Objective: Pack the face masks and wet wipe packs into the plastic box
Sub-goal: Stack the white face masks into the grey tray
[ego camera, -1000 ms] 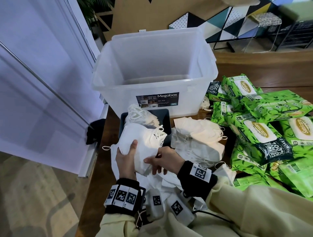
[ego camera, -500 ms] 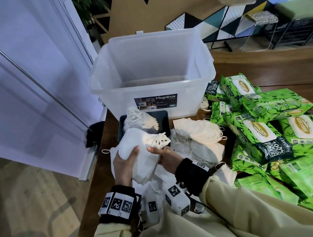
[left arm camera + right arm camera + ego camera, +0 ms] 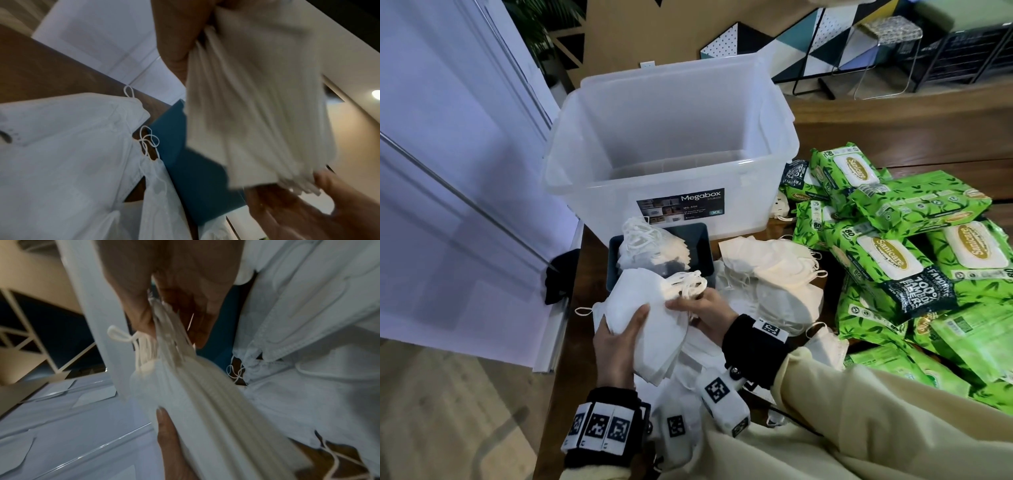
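A stack of white face masks is held above the table's near edge. My left hand grips its near end with the thumb on top, and my right hand pinches its far end by the ear loops. The clear plastic Megabox stands open behind, nothing visible inside. Loose masks lie on the table and several fill a small dark blue tray. Green wet wipe packs are piled at the right.
A white glass-panelled partition runs along the table's left edge. A dark cloth hangs at that edge. More masks lie under my hands. Metal-framed furniture stands beyond the wooden table.
Both hands have shifted the mask stack slightly nearer and turned it; the right hand moved from the stack's underside up to its far end by the loops.
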`<state>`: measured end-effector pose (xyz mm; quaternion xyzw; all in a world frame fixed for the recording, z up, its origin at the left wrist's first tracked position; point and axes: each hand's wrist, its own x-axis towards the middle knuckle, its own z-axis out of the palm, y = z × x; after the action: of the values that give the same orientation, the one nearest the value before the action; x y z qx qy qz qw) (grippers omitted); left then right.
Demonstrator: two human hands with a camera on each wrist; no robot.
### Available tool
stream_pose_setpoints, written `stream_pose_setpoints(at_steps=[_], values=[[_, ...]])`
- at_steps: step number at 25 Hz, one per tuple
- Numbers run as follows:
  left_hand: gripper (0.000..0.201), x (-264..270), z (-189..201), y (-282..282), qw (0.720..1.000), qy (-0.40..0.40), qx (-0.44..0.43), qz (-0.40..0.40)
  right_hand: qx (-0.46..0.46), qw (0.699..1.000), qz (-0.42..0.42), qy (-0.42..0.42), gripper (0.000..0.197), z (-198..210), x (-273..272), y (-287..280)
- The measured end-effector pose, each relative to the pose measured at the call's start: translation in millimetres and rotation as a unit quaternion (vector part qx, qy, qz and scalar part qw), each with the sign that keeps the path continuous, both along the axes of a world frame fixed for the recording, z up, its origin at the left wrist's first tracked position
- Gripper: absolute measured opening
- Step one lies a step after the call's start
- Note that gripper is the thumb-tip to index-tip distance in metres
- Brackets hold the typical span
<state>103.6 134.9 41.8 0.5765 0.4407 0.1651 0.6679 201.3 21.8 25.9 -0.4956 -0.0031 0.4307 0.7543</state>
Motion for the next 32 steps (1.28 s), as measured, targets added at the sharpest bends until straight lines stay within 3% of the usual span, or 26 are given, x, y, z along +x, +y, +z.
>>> stream_pose_setpoints(at_steps=[3, 6, 11, 16, 18, 19, 20, 21, 22, 23, 26, 32], values=[[0.039, -9, 2, 5, 1.000, 0.005, -0.021, -0.006, -0.007, 0.999, -0.046, 0.014, 0.013, -2, 6, -8], [0.030, -11, 3, 3, 0.999, 0.012, -0.025, -0.037, -0.004, 0.999, -0.038, 0.015, 0.022, -5, 0, -4], [0.028, -13, -3, 3, 0.999, 0.018, -0.006, -0.046, -0.102, 0.992, 0.003, -0.078, 0.021, -16, 8, -2], [0.020, -8, -6, 1, 0.998, 0.016, -0.026, -0.048, -0.081, 0.993, 0.013, -0.081, 0.023, -25, 26, -29], [0.019, -7, -6, 4, 0.998, 0.018, -0.033, -0.043, -0.130, 0.981, 0.030, -0.138, 0.017, -30, 50, -53], [0.020, -7, -6, 8, 0.998, 0.019, -0.036, -0.039, -0.229, 0.956, -0.010, -0.184, 0.024, -36, 70, -69], [0.020, -7, -7, 10, 0.998, 0.019, -0.039, -0.035, -0.361, 0.903, -0.069, -0.225, 0.032, -45, 94, -86], [0.021, -9, -8, 13, 0.998, 0.019, -0.040, -0.032, -0.487, 0.830, -0.105, -0.252, 0.039, -53, 115, -101], [0.022, -9, -9, 14, 0.998, 0.021, -0.040, -0.033, -0.580, 0.765, -0.103, -0.261, 0.048, -59, 129, -110], [0.022, -8, -10, 13, 0.998, 0.024, -0.042, -0.035, -0.635, 0.723, -0.075, -0.261, 0.058, -64, 138, -114], [0.015, -4, -10, 9, 0.997, 0.027, -0.052, -0.051, -0.678, 0.681, -0.006, -0.276, 0.080, -80, 145, -111], [0.017, 3, -10, 10, 0.996, 0.022, -0.059, -0.066, -0.688, 0.675, 0.086, -0.252, 0.101, -79, 139, -137]])
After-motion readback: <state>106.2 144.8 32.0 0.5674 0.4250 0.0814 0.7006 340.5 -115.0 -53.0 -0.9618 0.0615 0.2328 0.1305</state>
